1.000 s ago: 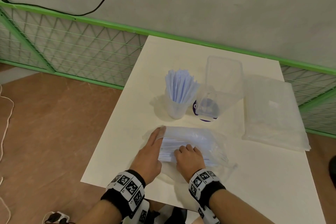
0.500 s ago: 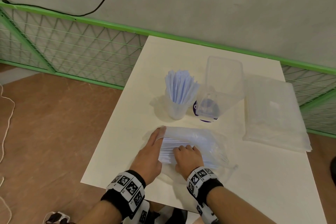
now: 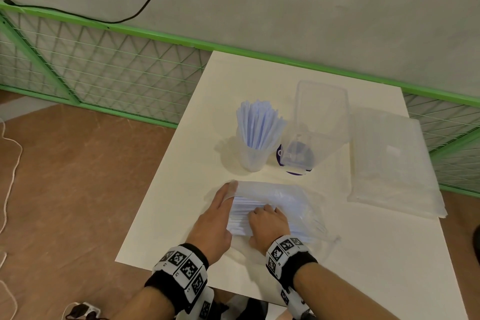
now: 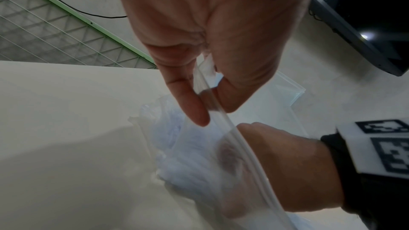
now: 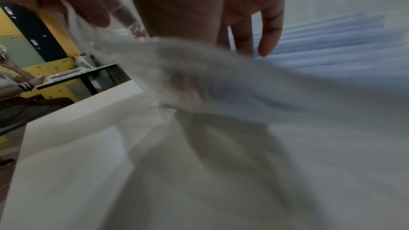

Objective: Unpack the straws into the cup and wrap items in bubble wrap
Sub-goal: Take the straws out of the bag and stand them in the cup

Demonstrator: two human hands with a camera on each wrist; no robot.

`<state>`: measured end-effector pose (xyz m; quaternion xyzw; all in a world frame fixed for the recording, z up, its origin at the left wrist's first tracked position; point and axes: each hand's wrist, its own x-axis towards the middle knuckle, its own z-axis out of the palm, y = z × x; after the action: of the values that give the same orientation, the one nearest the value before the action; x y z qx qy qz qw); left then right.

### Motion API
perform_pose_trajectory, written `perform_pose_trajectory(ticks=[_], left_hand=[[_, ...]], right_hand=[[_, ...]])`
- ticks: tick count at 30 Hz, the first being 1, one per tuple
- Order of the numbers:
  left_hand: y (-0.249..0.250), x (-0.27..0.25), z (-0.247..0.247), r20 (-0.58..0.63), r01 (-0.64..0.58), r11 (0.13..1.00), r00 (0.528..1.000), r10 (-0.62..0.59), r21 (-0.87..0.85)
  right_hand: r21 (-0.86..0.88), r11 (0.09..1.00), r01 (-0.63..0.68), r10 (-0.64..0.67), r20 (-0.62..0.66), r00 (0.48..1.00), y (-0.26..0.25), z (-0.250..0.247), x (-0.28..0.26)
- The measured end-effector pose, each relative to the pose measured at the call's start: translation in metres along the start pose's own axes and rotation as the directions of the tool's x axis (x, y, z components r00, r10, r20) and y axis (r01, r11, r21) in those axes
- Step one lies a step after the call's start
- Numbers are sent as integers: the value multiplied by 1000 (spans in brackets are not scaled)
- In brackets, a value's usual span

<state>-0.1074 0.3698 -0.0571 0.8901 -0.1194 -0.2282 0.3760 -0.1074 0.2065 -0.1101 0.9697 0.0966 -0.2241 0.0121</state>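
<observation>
A clear zip bag point(image 3: 283, 197) of pale blue straws point(image 3: 241, 215) lies on the white table point(image 3: 181, 189) near its front edge. My left hand point(image 3: 230, 189) pinches the bag's open zip edge point(image 4: 218, 107) between thumb and finger and holds the mouth up. Inside the mouth, my right hand point(image 3: 262, 213) has its fingers curled over the straw bundle point(image 5: 332, 41); the right fingertips point(image 5: 264, 50) touch the straws. Behind the bag, a clear cup point(image 3: 253, 156) stands upright, holding several blue straws point(image 3: 259, 125).
A clear container point(image 3: 322, 112) stands right of the cup, with a purple-rimmed lid point(image 3: 294, 170) at its foot. A folded stack of bubble wrap point(image 3: 389, 163) lies at the table's right. A green mesh fence point(image 3: 104, 73) and a wall are behind.
My right hand has shifted slightly left inside the bag. The left hand and everything else stay where they were.
</observation>
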Motion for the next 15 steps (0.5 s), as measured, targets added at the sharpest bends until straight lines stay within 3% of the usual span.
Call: perform_pose_trajectory(ticks=[7, 15], left_hand=[[0, 1, 0, 0, -8, 1000, 1000, 8, -9], [-3, -1, 2, 1, -5, 1000, 1000, 5, -13]], right_hand=[[19, 1000, 15, -15, -10, 1000, 3, -2, -2], [-95, 995, 40, -35, 60, 998, 0, 0, -3]])
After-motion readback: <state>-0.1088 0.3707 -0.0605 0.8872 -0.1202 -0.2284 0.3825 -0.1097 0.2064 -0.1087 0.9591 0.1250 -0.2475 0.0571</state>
